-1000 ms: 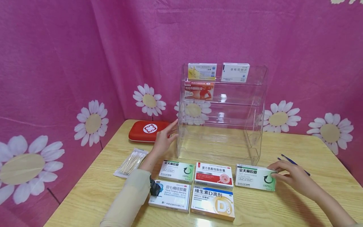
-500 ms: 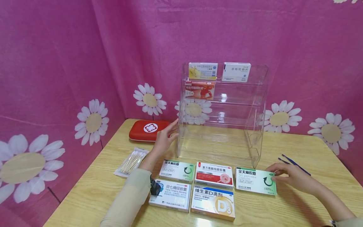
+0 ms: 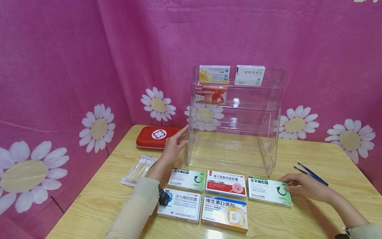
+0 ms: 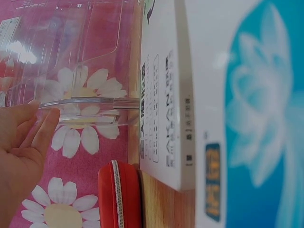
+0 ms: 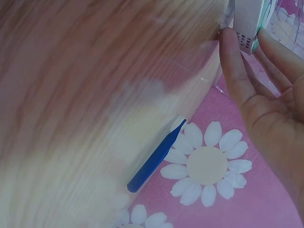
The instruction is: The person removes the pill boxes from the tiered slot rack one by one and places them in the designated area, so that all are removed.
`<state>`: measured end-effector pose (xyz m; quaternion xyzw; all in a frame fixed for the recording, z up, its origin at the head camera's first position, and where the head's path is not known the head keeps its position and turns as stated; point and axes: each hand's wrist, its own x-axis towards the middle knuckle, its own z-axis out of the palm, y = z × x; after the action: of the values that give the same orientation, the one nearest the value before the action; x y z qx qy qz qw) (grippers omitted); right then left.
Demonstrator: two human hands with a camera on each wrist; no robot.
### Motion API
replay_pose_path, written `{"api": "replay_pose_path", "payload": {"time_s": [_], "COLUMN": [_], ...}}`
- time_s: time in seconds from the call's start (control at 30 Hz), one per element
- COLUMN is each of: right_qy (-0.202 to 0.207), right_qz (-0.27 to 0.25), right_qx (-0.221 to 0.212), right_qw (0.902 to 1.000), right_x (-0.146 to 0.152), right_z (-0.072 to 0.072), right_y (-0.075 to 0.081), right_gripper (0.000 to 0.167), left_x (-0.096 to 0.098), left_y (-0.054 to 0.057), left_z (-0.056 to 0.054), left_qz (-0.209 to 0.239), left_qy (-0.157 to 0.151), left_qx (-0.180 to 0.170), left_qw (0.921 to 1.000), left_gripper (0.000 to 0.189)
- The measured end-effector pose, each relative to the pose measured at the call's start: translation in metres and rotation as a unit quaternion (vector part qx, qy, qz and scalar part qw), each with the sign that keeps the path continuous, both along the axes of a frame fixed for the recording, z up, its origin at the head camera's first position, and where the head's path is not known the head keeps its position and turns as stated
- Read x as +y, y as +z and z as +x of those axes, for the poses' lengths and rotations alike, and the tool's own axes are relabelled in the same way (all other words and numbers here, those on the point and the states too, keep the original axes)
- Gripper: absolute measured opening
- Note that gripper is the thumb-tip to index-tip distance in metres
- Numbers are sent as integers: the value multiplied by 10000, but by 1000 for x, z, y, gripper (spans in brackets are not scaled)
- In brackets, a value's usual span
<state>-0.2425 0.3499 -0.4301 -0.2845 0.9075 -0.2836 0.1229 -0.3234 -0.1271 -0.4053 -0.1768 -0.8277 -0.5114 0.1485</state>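
Observation:
In the head view, my right hand [image 3: 308, 187] pinches the right end of a white-and-green medicine box [image 3: 265, 192] lying face up on the table. The right wrist view shows thumb and fingers on opposite sides of that medicine box [image 5: 248, 23]. My left hand [image 3: 173, 146] touches the left side of a clear tiered display rack [image 3: 231, 157]; its fingers look extended against the rack's edge in the left wrist view. Three boxes stand in the rack: a yellow-and-white one [image 3: 214, 74], a white one [image 3: 249, 75] and a red one [image 3: 210, 95].
Left of the held box lie another green box [image 3: 185, 179], a red-and-white box [image 3: 225, 183], a blue-and-white box [image 3: 179, 207] and a vitamin D box [image 3: 224, 212]. Cotton swabs [image 3: 139, 170], a red case [image 3: 152, 136] and blue tweezers [image 3: 311, 174] are farther out.
My right hand and the green-and-white medicine box have shifted slightly toward me and to the right. My left hand stays against the rack's side.

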Motion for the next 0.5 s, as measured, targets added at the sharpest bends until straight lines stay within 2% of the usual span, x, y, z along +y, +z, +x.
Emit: {"api": "replay_pose_path", "payload": {"time_s": [0.23, 0.37, 0.5], "right_qy": [16, -190, -454], "right_qz": [-74, -5, -170], "right_qx": [242, 593, 1121], "right_qw": [9997, 9981, 9925], "right_x": [-1, -2, -4], "right_z": [0, 2, 3], "right_y": [-4, -3, 5], "right_gripper": [19, 17, 16], "left_x": [0, -1, -1], "left_y": [1, 1, 0], "left_z": [1, 0, -1], "left_qz": [-12, -25, -19], "left_qy": [-28, -22, -29], "left_qx": [-4, -20, -60], "left_qw": [10000, 10000, 10000], "left_gripper": [65, 65, 64]}}
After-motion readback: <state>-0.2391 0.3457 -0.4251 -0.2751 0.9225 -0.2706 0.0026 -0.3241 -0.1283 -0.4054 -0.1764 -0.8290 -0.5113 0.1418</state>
